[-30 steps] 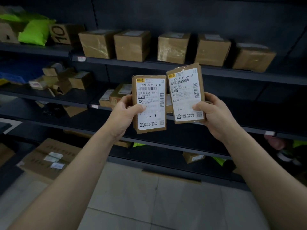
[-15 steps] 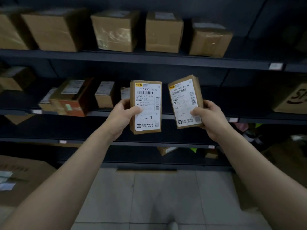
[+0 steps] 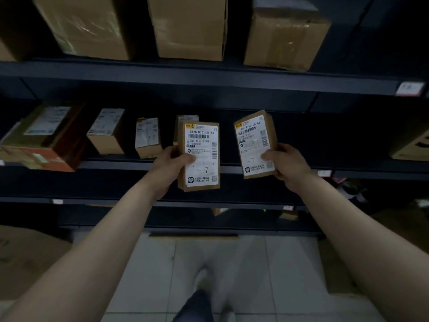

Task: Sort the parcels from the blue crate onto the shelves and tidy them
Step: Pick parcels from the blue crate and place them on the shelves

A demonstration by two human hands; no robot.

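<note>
1. Two parcels are held up, labels facing: the left parcel (image 3: 199,156) is gripped by the left hand (image 3: 170,162), the right parcel (image 3: 255,145) by the right hand (image 3: 284,160), with thumbs pressed on the labels.
2. Shelving is judged in hand; both appear marked "1-7", the right faintly.
3. Beyond, small boxes (image 3: 148,138) are ranged on the middle shelf (image 3: 371,175); the gap beside them is likely called for next.

the top edge cuts off the big boxes (image 3: 188,26) on the top shelf (image 3: 209,72). the left parcel (image 3: 199,156) hides most of a small box (image 3: 185,118) behind it, and the fingers of the left grip (image 3: 170,165). the right edge cuts the carton (image 3: 412,145) at the right. the shelf tag (image 3: 409,89) has print too small to read.
</note>
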